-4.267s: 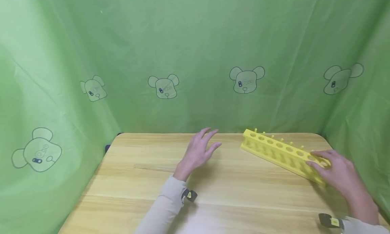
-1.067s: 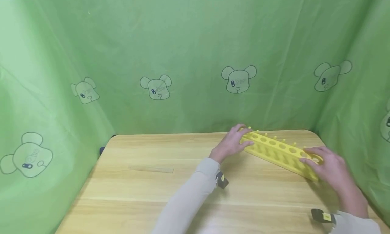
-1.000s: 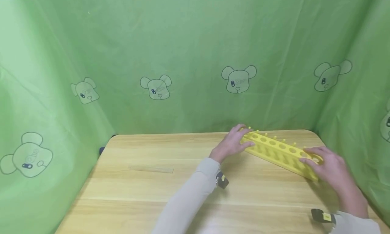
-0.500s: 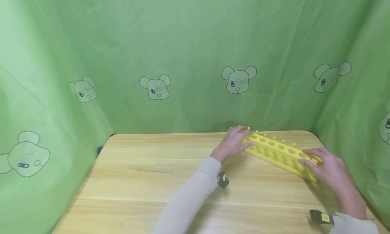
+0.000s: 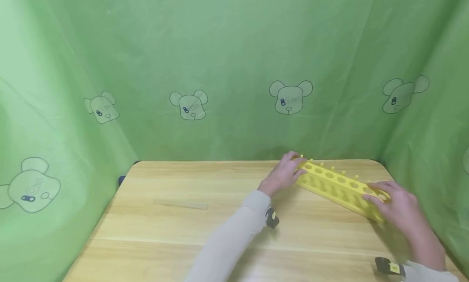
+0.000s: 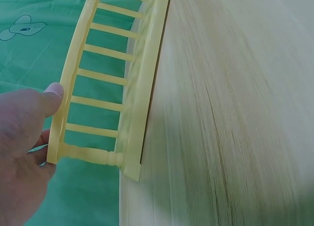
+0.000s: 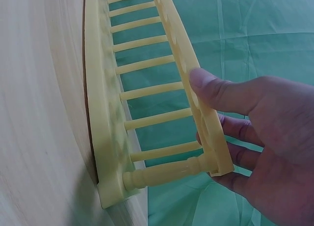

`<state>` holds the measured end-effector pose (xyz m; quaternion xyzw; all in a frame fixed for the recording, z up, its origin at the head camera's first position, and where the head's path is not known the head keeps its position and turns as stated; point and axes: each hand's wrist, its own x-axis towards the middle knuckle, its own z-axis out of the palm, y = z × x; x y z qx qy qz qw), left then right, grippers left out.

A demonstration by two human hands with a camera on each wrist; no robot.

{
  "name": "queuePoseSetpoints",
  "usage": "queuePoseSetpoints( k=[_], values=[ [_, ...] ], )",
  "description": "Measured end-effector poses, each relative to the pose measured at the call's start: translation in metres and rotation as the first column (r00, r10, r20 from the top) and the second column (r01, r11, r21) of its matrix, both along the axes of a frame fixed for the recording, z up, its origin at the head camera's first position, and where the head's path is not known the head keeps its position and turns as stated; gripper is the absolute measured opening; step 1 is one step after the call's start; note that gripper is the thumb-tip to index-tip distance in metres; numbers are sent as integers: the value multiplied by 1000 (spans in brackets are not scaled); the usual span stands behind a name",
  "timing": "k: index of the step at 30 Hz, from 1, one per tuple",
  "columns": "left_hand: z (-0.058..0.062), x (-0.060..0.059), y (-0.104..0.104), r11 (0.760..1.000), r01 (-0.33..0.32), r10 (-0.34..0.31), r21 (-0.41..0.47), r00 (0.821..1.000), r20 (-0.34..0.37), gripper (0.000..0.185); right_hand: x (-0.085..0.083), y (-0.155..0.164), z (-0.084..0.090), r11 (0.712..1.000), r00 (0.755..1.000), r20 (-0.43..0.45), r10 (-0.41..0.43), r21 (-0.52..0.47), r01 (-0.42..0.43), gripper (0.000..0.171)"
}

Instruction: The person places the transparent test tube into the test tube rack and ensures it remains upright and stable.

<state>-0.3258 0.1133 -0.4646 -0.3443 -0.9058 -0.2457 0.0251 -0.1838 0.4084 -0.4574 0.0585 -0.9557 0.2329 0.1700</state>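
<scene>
Hands at either end is the arrangement: the left hand (image 5: 285, 174) has its thumb over the top plate and its fingers behind the far end of a yellow test tube rack (image 5: 338, 187), while the right hand (image 5: 397, 206) is clamped on the near end the same way, thumb on the perforated plate and fingers curled beneath it. Seen from the left wrist, the thumb (image 6: 51, 96) presses the rack's upper rail (image 6: 73, 78); from the right wrist, the other thumb (image 7: 211, 88) lies across the row of holes (image 7: 189, 78). Holding both ends like this looks meant to keep the long, light frame level and stop it twisting. Between the two hands the rack runs slantwise, its base resting on the worktop (image 5: 205, 229), or barely off it; I cannot tell which. No tubes stand in the holes. Pale sleeves (image 5: 227, 245) lead back from the hands, each wrist wearing a small dark strap-on device (image 5: 272, 219). Out beyond the left hand a faint clear strip (image 5: 181, 204) lies flat on the wood. Behind and to both sides hangs a green curtain (image 5: 234, 70) printed with cartoon bear heads (image 5: 290, 96).
</scene>
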Motion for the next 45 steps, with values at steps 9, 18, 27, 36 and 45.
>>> queuePoseSetpoints(
  k=[9, 18, 27, 36, 45],
  values=[
    [0, 2, 3, 999, -31, 31, -20, 999, -15, 47, 2, -2, 1, 1000, 1000, 19, 1, 1, -1, 48],
    [-3, 6, 2, 998, -49, 49, -24, 998, -25, 47, 2, -2, -1, 1000, 1000, 16, -5, 10, 5, 48],
    [-1, 7, 3, 998, -68, 68, -16, 997, -24, 47, 1, -2, -3, 1000, 1000, -19, 1, 13, -1, 46],
    [-1, 7, 4, 998, -54, 54, -11, 997, -46, 46, 2, 1, -2, 1000, 1000, -26, 6, 4, -6, 45],
    [0, 5, 7, 999, -42, 42, -5, 997, -69, 47, 3, 1, 2, 1000, 1000, -5, -5, -2, 5, 46]
  ],
)
